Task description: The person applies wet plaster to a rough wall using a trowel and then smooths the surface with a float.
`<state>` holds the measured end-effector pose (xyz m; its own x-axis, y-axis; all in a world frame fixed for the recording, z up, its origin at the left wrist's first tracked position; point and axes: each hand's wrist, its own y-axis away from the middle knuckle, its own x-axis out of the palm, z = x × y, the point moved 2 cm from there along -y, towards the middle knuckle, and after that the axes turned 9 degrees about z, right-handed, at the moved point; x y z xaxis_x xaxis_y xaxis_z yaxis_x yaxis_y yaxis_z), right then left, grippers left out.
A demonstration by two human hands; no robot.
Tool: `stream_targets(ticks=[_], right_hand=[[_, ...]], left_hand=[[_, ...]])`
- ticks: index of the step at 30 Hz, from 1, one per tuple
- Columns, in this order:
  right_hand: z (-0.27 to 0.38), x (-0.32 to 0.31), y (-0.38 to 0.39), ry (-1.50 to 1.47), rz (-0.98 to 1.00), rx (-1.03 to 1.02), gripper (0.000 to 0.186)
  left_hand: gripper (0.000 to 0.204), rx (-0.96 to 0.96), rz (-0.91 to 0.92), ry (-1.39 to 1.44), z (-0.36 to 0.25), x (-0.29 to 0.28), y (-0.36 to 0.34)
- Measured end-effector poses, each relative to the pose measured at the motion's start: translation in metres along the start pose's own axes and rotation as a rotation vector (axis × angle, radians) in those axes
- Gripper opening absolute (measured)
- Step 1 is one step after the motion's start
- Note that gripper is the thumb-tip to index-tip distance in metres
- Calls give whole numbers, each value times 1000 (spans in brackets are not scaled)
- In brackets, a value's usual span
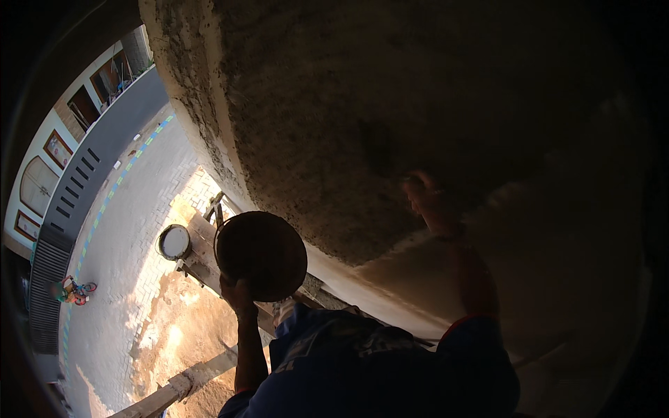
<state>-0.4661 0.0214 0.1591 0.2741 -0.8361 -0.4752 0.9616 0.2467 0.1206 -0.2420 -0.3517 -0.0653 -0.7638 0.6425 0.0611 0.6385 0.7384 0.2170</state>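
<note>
My left hand is closed on the rim of a dark round bucket, held in front of my body. Shadow hides what the bucket contains. To the right, my right hand is raised near a rough grey plastered wall, its fingers curled. A darker patch lies on the wall just beyond those fingers; what the hand grips, if anything, is lost in the dark. Below the rough part, a smoother, paler surface meets it along an uneven edge.
Wooden planks run beneath me, with another round container of pale grey content on them. A wooden beam crosses at lower left above sand. Far below are a paved street, a dark fence and a cyclist.
</note>
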Motion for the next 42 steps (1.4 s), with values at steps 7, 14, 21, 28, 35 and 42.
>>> stream_targets(ticks=[7, 14, 21, 28, 35, 42], right_hand=[[48, -61, 23, 149, 1, 60, 40], [109, -94, 43, 203, 86, -47, 48], [163, -77, 98, 627, -299, 126, 56], [137, -168, 56, 1154, -305, -159, 46], [213, -104, 120, 1327, -277, -177, 40], [198, -29, 76, 1122, 50, -518, 44]], left_hand=[[64, -11, 84, 96, 4, 20, 10], [60, 42, 82, 36, 0, 30, 23], [52, -22, -6, -20, 16, 18, 38], [58, 23, -75, -96, 19, 23, 41], [53, -3, -26, -16, 24, 49, 37], [54, 58, -28, 88, 42, 35, 36]])
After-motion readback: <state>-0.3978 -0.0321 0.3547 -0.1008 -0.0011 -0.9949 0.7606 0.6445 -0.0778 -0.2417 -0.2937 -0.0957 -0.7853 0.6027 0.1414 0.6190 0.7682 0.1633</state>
